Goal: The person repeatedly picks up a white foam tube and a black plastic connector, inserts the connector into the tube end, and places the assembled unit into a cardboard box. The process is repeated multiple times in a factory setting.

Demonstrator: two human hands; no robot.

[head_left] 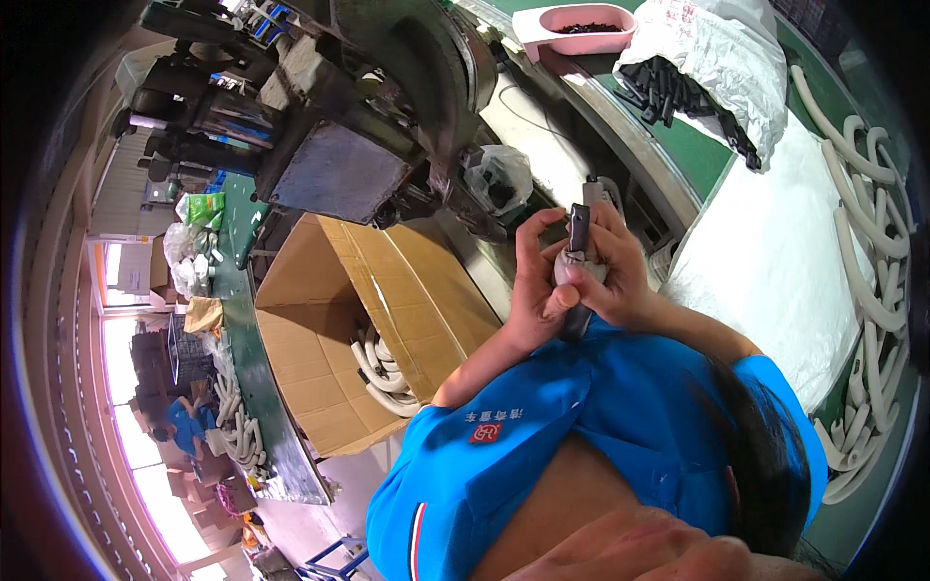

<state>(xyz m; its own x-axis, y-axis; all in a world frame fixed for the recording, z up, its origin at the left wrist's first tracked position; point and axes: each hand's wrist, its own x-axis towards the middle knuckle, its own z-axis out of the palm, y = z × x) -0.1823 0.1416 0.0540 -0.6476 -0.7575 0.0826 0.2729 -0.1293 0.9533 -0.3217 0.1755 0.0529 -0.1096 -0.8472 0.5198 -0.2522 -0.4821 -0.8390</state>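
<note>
In front of my chest, both hands are closed around a pale grey tube point(570, 263) with a flat black plastic piece point(579, 229) standing up from its end. My left hand point(535, 290) grips from the left, with its index finger bent near the black piece. Thumbs pressed in, my right hand point(620, 266) wraps the other side. Just beyond the fingers shows a grey end with a black tip point(592, 188); whether it belongs to the same tube I cannot tell. Below the hands is a dark part point(575, 323), partly hidden.
A dark metal machine point(339, 160) stands ahead on the left, above an open cardboard box point(320, 368) holding curved grey tubes. On the right-hand green table are black plastic pieces point(668, 92), a pink scoop point(581, 44) and many tubes point(872, 290). Another person point(184, 426) sits far left.
</note>
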